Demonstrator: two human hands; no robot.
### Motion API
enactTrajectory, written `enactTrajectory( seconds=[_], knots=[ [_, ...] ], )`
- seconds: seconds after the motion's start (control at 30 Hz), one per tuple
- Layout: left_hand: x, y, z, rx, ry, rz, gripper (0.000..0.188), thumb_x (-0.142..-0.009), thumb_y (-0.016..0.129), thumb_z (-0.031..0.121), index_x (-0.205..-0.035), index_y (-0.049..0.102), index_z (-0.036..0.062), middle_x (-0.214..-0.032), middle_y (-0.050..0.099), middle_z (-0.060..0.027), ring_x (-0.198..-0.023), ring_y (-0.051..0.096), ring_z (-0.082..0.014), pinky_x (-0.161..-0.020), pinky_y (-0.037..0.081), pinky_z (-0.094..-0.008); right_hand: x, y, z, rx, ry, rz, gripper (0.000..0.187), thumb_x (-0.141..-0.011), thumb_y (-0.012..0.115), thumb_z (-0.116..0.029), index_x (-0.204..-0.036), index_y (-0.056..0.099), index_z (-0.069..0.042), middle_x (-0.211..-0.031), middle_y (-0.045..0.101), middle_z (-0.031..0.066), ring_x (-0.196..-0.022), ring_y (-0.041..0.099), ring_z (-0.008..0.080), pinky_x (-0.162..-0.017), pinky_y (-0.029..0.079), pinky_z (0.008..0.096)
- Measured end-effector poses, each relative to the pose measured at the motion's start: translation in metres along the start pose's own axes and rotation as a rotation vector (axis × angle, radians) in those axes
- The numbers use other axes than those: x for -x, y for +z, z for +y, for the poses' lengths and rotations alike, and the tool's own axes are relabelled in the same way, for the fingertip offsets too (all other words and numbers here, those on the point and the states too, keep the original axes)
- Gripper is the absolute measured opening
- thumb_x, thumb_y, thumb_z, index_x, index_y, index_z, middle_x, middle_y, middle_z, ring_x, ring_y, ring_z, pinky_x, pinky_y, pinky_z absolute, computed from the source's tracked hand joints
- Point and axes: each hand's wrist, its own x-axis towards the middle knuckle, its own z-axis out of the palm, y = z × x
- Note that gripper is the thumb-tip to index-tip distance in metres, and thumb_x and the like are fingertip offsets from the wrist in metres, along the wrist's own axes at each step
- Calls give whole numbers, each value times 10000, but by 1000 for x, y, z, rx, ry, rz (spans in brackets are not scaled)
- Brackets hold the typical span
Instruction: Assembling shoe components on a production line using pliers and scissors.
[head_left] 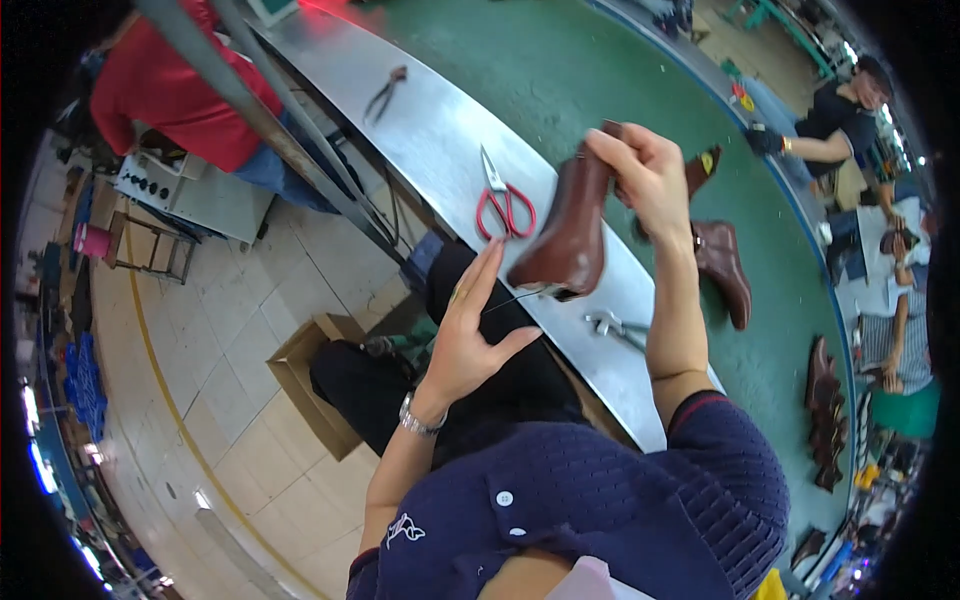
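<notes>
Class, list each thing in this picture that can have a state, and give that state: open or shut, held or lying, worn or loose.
Right hand: closed on the held boot's top.
Held boot: raised, tilted.
Left hand: open, thumb spread.
Wristwatch: worn.
Red-handled scissors: lying, blades together.
Pincers: lying; jaws too blurred to tell.
Second boot: unheld.
Cardboard box: open, partly hidden.

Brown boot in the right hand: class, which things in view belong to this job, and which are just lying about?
Job, as I judge it:
brown boot, in the right hand
left hand, open beside it
scissors with red handles, probably
pliers, probably

Apparently just lying about:
cardboard box, lower left
wooden stool, far left
</notes>
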Motion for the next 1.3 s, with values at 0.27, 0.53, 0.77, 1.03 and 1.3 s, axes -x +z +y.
enactTrajectory(
  seconds=[0.27,0.53,0.77,1.03,1.3],
  knots=[
    [1,17,-26,285,-195,-37,793,-650,824,57,-1372,496,43,-1358,548,-136,-1200,569,-236,-1011,438,-331,27,42,29,-142,215,-194,330,-846,718,-299,-669,606,-44,-515,518,-41,-443,418,19,-407,287,213],
    [-1,18,-27,202,-166,-20,791,-655,830,83,-1372,496,43,-1344,560,-132,-1182,582,-228,-1001,448,-324,31,40,37,-334,213,-170,284,-908,666,-263,-989,668,10,-640,572,-26,-506,447,20,-455,351,199],
    [-9,20,-33,197,-189,47,780,-666,843,132,-1363,504,40,-1283,602,-142,-1092,632,-222,-957,482,-323,54,24,54,-301,159,-129,386,-943,610,-235,-1243,585,6,-762,606,-8,-672,543,52,-627,465,229],
    [-23,44,-13,-12,52,-29,838,-702,833,332,-1377,465,-2,-1338,524,-198,-1150,576,-308,-969,457,-380,82,-23,13,273,250,-364,618,-896,617,-406,-1344,498,4,-1182,645,191,-1087,629,266,-910,480,370],
    [-64,113,-51,704,-413,-2,985,-634,893,387,-1304,359,-98,-1288,489,-244,-1200,504,-269,-996,424,-373,47,-83,5,323,585,-734,573,-929,624,-325,-1365,443,0,-1147,645,139,-1053,595,196,-932,456,345]
  ],
)
